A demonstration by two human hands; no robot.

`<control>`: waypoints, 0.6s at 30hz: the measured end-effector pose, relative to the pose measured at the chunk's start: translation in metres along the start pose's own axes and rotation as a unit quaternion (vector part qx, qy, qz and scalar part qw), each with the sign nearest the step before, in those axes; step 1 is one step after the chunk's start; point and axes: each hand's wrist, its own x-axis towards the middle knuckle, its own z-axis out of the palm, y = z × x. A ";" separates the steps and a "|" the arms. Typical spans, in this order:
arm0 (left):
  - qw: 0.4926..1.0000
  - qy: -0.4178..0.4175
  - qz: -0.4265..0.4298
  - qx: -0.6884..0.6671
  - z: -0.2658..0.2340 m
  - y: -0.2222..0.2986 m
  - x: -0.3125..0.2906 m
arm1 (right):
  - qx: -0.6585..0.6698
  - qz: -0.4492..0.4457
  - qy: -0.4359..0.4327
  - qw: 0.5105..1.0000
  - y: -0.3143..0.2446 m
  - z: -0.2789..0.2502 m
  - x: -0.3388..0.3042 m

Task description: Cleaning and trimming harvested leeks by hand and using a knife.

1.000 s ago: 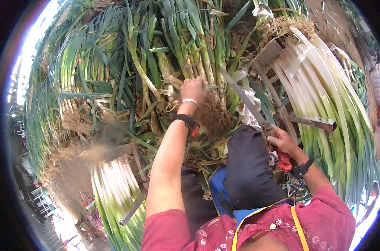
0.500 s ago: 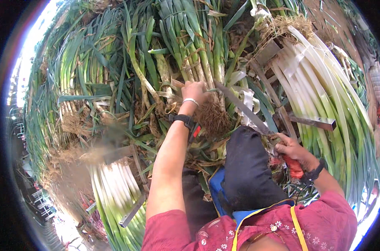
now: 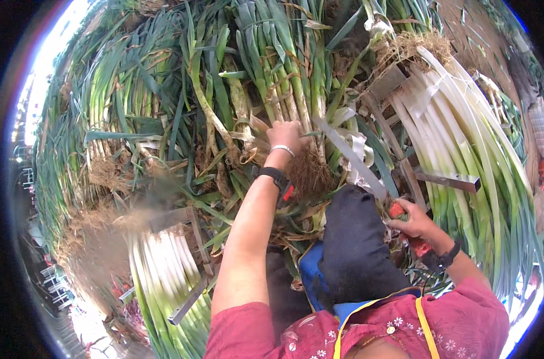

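Leeks (image 3: 284,90) are gripped by left hand (image 3: 287,134) just above roots (image 3: 311,173), front-centre; knife (image 3: 353,157) is gripped in right hand (image 3: 414,221). Blade's been lowered since a second ago; roots still attached, apparently uncut.

Bright daylight, bent edges, rim glare — lower-left blur

Left arm (image 3: 247,245): stretched forward, nearly straight
Left grip (image 3: 286,135): back uppermost, fingers curled closed
Right forearm (image 3: 462,263): angled forward and inward
Right grip (image 3: 417,221): fingers wrapped closed, nearer the torso than the left
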 end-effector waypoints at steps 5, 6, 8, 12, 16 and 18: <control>0.998 -0.045 -0.038 -0.010 -0.004 0.004 0.003 | 0.040 -0.029 -0.058 0.997 -0.032 -0.005 -0.017; 0.998 -0.046 -0.042 -0.019 -0.001 0.001 0.003 | 0.040 -0.024 -0.066 0.997 -0.036 -0.007 -0.019; 0.997 -0.054 -0.054 -0.029 0.005 -0.005 0.003 | 0.042 -0.013 -0.082 0.996 -0.047 -0.013 -0.025; 0.995 -0.065 -0.060 -0.041 0.007 0.001 0.013 | 0.052 -0.029 -0.073 0.996 -0.037 -0.012 -0.019; 0.997 -0.049 -0.024 -0.063 0.021 -0.010 0.028 | 0.023 -0.092 -0.030 0.995 -0.024 0.000 -0.007; 0.993 0.000 0.015 -0.119 0.041 -0.031 0.032 | 0.043 -0.104 -0.050 0.992 -0.006 0.002 -0.005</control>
